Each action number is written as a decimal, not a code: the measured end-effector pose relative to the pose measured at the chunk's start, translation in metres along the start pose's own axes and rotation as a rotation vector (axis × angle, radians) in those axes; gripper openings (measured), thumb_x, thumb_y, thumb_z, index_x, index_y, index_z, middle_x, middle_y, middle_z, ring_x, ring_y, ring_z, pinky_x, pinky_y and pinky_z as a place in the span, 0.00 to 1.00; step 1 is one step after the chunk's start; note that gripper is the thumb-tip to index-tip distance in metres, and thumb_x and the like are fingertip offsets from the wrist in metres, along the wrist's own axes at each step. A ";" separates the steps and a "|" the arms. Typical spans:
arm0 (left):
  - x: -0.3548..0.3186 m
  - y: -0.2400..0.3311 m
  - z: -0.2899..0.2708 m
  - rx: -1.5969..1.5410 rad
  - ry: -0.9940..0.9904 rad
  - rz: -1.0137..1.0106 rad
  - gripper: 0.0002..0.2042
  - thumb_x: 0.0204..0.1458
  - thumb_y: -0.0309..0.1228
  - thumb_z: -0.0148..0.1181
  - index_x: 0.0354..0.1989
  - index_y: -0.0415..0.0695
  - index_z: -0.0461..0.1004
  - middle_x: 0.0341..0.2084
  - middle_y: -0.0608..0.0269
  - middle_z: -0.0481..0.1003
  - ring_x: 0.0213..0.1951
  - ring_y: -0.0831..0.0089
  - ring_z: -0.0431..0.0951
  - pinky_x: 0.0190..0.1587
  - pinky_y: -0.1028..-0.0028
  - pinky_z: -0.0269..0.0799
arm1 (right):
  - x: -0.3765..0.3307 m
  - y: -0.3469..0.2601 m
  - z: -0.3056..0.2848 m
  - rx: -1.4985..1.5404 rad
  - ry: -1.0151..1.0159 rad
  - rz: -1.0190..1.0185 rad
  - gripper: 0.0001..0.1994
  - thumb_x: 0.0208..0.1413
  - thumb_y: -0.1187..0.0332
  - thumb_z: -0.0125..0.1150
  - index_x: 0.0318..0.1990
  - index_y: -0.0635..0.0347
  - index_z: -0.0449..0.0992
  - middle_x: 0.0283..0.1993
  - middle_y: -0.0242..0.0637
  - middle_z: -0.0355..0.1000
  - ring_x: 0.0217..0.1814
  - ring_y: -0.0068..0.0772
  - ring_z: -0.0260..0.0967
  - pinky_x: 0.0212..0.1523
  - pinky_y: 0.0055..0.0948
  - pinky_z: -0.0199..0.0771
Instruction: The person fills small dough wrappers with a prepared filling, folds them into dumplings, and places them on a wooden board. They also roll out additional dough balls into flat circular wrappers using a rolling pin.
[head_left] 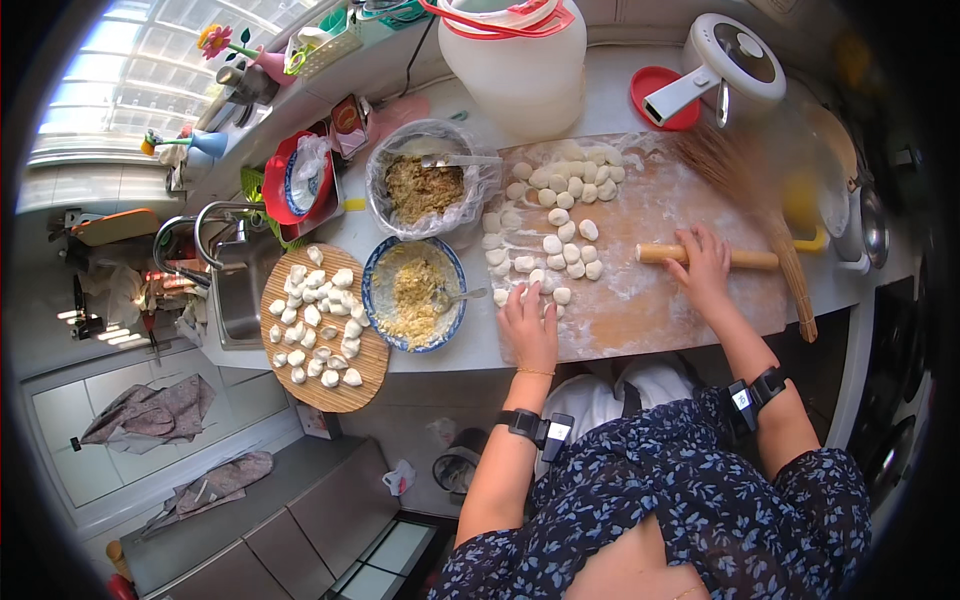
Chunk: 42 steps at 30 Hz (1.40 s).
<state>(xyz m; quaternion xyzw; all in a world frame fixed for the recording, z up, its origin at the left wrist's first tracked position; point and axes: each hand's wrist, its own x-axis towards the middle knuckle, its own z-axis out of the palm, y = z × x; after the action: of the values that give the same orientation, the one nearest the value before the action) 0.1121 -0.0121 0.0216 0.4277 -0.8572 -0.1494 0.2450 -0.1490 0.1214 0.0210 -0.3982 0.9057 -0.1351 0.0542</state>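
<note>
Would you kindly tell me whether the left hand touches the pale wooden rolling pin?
Apart: the head view shows the flour-dusted wooden board between the left hand and the rolling pin.

Two hands showing: one left (527, 328), one right (705, 268). One rolling pin (752, 259) is lying on one board (650, 315). More than twenty dough pieces (563, 201) are sitting there, crowding too close for exact count. Roughly thirty dumplings (311, 315) are filling one round tray (375, 362). Two filling bowls (373, 300) are standing nearby; also one bucket (515, 85), one straw broom (715, 168), two wrist devices (530, 428).
</note>
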 end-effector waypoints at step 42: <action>-0.015 -0.029 -0.001 0.054 -0.320 -0.102 0.16 0.39 0.28 0.71 0.32 0.39 0.69 0.28 0.57 0.71 0.32 0.62 0.72 0.37 0.66 0.69 | -0.081 -0.018 0.031 0.248 0.061 -0.263 0.19 0.42 0.59 0.67 0.44 0.50 0.74 0.47 0.33 0.66 0.56 0.37 0.60 0.65 0.48 0.46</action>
<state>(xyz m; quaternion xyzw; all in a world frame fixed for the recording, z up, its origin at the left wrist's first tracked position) 0.1395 -0.0168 0.0046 0.4477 -0.8662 -0.2048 0.0857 -0.0747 0.1634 -0.0045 -0.4991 0.8234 -0.2637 0.0574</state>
